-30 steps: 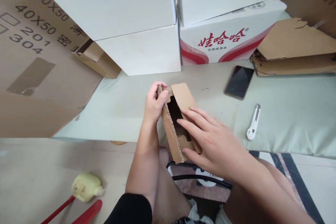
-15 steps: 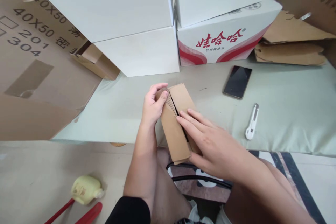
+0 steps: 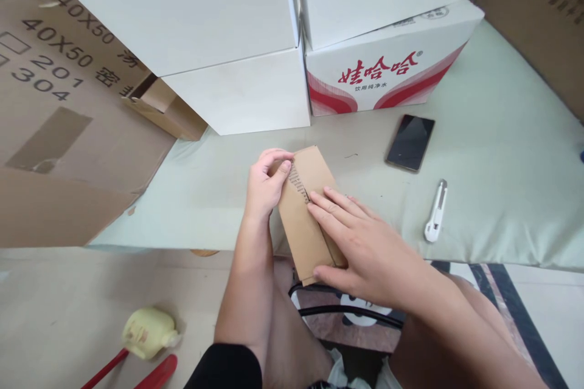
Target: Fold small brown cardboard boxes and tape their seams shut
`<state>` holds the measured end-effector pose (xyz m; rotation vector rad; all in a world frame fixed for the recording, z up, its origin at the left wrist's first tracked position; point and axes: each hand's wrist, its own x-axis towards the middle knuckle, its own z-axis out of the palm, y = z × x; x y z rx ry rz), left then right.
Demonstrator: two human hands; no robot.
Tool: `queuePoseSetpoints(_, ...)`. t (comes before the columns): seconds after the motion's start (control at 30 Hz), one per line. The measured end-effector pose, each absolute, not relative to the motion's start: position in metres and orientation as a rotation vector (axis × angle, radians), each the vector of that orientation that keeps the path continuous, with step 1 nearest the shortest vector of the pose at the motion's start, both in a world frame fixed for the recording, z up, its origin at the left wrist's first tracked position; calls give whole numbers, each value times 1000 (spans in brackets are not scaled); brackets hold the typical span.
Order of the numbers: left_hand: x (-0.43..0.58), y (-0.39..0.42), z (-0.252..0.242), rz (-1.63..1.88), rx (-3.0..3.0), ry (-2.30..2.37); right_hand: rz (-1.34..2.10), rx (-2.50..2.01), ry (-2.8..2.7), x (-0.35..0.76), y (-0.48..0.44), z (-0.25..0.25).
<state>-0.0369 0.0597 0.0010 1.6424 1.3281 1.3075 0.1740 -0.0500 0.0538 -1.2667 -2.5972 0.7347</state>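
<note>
My left hand (image 3: 266, 185) pinches the far left corner of a small brown rectangular cardboard box (image 3: 301, 231), thumb on its top. My right hand (image 3: 358, 234) lies flat over the box's right side, fingers outstretched, so the box sits between my hands, its flaps nearly meeting. Right of my right hand lies a white plastic box cutter (image 3: 437, 213); beyond it, a black rectangular smartphone (image 3: 410, 143).

Small brown cardboard box (image 3: 298, 228), aslant, flaps nearly together
</note>
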Motion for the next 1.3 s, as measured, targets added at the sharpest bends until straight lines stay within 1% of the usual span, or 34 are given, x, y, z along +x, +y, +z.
queuePoseSetpoints(0.23,-34,58,4,1299,1624,1371,622,-1215,-2603,174,-54,54)
queuePoseSetpoints(0.43,-34,58,5,1297,1621,1379,597,-1207,-2601,172,-55,53)
queuePoseSetpoints(0.97,-33,58,3,1315,1612,1374,714,-1261,-2588,171,-53,57)
queuePoseSetpoints(1.13,-34,58,2,1311,1617,1382,638,-1417,-2497,166,-55,56)
queuePoseSetpoints(1.3,-34,57,2,1315,1615,1413,642,-1394,-2518,166,-57,54)
